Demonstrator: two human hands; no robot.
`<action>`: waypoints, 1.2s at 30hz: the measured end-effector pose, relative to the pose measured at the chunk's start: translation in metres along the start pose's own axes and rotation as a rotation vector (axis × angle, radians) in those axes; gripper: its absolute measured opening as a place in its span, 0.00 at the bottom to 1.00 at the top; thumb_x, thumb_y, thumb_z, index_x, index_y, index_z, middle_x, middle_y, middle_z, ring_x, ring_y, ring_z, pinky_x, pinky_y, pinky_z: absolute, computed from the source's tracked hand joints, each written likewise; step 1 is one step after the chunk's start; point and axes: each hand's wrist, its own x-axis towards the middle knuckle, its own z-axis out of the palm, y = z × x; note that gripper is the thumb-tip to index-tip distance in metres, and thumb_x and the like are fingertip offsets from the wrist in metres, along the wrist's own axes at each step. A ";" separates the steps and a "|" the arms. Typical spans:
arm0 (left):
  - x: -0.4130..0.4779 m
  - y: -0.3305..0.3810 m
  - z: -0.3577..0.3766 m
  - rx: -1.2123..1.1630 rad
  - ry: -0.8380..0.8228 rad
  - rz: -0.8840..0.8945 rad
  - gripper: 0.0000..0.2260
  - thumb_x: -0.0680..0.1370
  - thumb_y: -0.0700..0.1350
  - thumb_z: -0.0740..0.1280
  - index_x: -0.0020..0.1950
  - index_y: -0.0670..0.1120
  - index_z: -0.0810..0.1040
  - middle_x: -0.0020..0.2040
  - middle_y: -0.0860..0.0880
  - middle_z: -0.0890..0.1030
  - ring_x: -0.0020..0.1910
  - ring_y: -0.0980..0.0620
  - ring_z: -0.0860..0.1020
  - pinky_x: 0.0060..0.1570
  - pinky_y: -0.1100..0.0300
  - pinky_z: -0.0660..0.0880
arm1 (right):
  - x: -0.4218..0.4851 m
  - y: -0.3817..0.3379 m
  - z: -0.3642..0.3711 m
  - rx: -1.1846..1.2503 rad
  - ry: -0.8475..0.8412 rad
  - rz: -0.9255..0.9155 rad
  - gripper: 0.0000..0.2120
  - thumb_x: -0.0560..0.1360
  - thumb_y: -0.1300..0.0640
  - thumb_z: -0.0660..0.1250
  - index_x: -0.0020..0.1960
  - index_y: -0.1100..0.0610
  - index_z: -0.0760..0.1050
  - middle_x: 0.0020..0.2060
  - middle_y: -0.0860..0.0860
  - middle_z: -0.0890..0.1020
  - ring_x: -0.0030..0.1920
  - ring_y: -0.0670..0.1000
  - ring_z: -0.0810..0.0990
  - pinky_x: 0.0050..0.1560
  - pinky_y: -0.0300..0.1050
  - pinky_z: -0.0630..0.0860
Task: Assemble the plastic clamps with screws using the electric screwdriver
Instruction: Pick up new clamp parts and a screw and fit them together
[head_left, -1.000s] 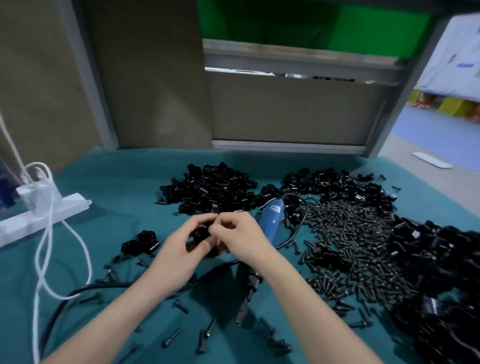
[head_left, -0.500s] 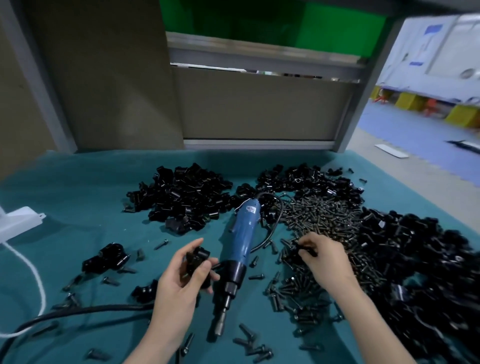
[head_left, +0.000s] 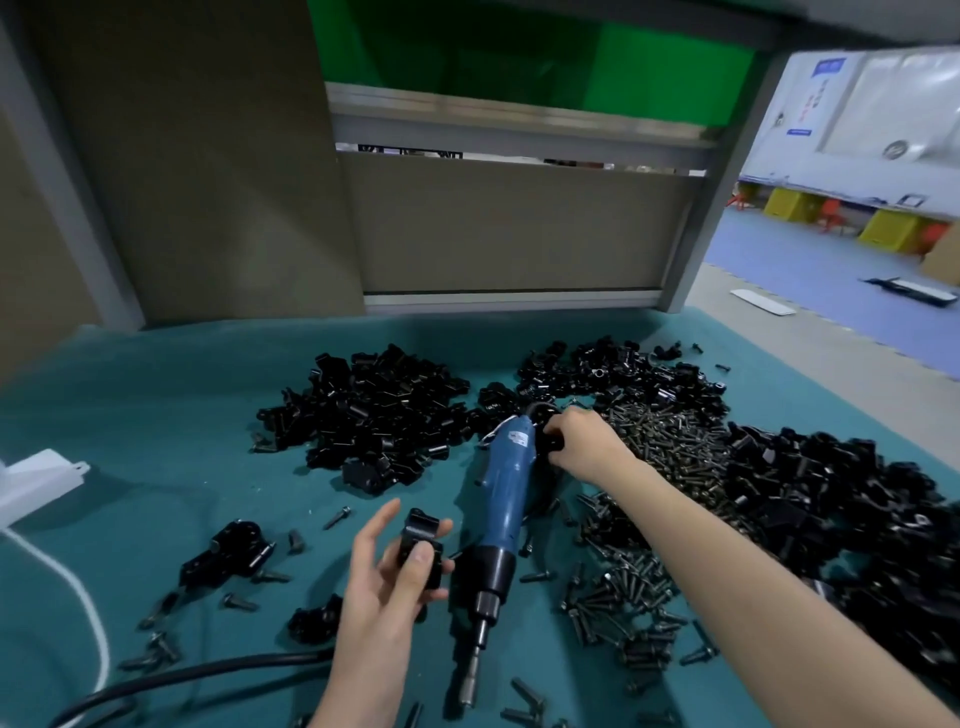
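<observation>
My left hand holds a black plastic clamp between thumb and fingers, just left of the blue electric screwdriver. The screwdriver lies on the teal mat with its bit pointing toward me. My right hand is farther back, fingers curled round a black clamp piece next to the screwdriver's rear end. A heap of dark screws spreads to the right of that hand.
Piles of black clamp parts lie at the back centre, back right and along the right. Assembled clamps and loose screws sit at the left. A black cable and white power strip are on the left.
My right hand left the screw heap and moved back and left to a clamp piece by the screwdriver's rear. My left hand still holds its clamp. The view shifted right.
</observation>
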 end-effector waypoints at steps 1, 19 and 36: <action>0.000 0.000 0.000 0.011 -0.003 0.001 0.22 0.71 0.48 0.66 0.65 0.53 0.72 0.54 0.51 0.84 0.46 0.50 0.83 0.42 0.59 0.77 | 0.005 -0.002 0.002 -0.053 -0.009 0.022 0.19 0.76 0.62 0.66 0.67 0.59 0.73 0.62 0.56 0.74 0.62 0.57 0.74 0.60 0.50 0.74; -0.001 -0.008 -0.004 -0.083 0.013 -0.037 0.10 0.70 0.57 0.65 0.51 0.60 0.79 0.38 0.47 0.80 0.36 0.53 0.77 0.41 0.57 0.72 | -0.070 -0.030 -0.013 1.052 0.358 0.092 0.08 0.74 0.62 0.72 0.51 0.54 0.83 0.43 0.49 0.86 0.40 0.46 0.84 0.44 0.39 0.79; -0.012 -0.001 0.007 0.289 -0.056 0.218 0.09 0.79 0.51 0.63 0.57 0.54 0.80 0.54 0.56 0.83 0.57 0.57 0.80 0.54 0.67 0.74 | -0.147 -0.067 0.042 1.205 0.182 -0.170 0.14 0.71 0.63 0.74 0.46 0.44 0.84 0.43 0.42 0.85 0.48 0.43 0.82 0.50 0.34 0.76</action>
